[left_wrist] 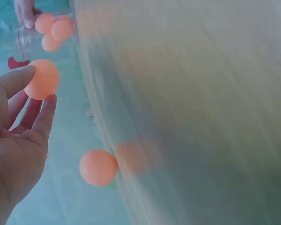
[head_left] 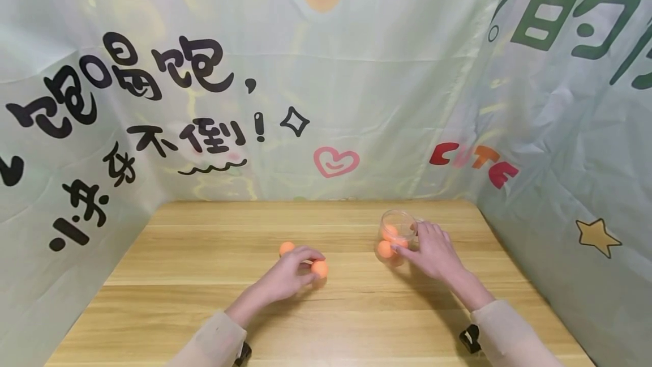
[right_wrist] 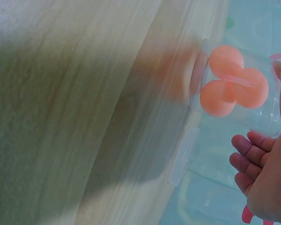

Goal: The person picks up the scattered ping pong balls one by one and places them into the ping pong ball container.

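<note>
My left hand (head_left: 285, 277) pinches an orange ping-pong ball (head_left: 319, 268) between thumb and fingertips, close over the table. A second ping-pong ball (head_left: 287, 248) sits on the table just beyond that hand; the left wrist view shows this loose ball (left_wrist: 98, 168) too. To the right, my right hand (head_left: 434, 251) grips a clear jar (right_wrist: 257, 119) near its open rim, thumb on the near side. The jar stands upright on the table. Inside it rest three orange balls (right_wrist: 218, 98), bunched together toward the bottom.
A flat translucent disc (right_wrist: 183, 155) lies on the table beside the jar in the right wrist view. The wooden table (head_left: 351, 327) meets printed cloth (head_left: 356, 101) at the back and both sides.
</note>
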Tool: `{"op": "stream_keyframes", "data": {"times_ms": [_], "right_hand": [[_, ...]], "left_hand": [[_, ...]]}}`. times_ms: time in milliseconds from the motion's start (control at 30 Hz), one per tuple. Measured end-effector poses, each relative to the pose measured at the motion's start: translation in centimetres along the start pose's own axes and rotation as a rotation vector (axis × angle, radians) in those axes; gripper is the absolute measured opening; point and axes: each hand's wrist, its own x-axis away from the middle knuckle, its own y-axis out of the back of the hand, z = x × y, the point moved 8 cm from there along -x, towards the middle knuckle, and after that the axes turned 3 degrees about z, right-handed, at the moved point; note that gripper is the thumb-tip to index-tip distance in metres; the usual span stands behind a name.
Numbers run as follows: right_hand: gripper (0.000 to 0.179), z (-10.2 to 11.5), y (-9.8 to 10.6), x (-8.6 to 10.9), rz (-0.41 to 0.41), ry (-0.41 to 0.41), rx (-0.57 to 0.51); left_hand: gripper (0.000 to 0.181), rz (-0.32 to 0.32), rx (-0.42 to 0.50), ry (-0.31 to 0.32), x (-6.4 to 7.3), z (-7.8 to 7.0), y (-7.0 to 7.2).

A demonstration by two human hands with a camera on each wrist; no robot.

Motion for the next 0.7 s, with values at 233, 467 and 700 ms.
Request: {"op": "stream_keyframes", "data": {"times_ms": [233, 467, 700], "right_hand": [[0.081, 0.0, 0.0, 0.0, -0.001, -0.001, 0.004], [0.079, 0.2, 0.0, 0.0, -0.004, 0.005, 0.002], [0.078, 0.1, 0.0, 0.0, -0.004, 0.003, 0.007]], "left_hand": [[0.037, -0.115, 0.131, -0.009, -0.2, -0.4, 0.7], [0.04, -0.188, 0.204, -0.047, -0.8, -1.0, 0.7], [0.039, -0.24, 0.265, -0.071, -1.6, -1.8, 0.7]]}}
